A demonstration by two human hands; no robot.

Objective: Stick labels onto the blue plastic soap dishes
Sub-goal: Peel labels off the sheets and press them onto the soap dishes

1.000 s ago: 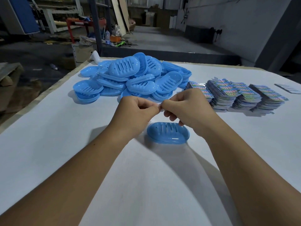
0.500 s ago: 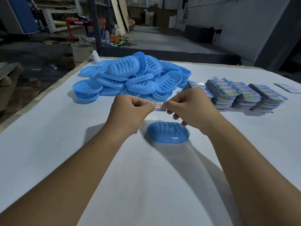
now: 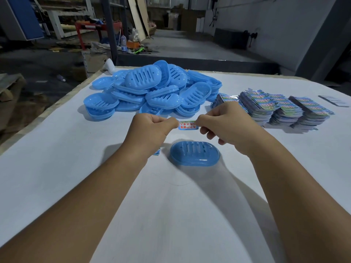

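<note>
Label (image 3: 187, 125) stretched at mid-frame, an end pinched in the curled fingers of left hand (image 3: 152, 128) and right hand (image 3: 226, 124), above the lone blue soap dish (image 3: 195, 153) on the counter (image 3: 57, 168). Risk, as I judge it: slack lets the sticky strip fold onto itself, or it lands crooked across the dish's slots.

We've just got one view, head-mounted, wide-angle, looking forward and down over the table (image 3: 57, 168), hands (image 3: 152, 128) close up, workshop floor way behind.

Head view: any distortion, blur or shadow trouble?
Head view: wide-angle bends the table edges; label between left hand and right hand is sharp, text readable; soft arm shadows fall beside the soap dish; background dim.
</note>
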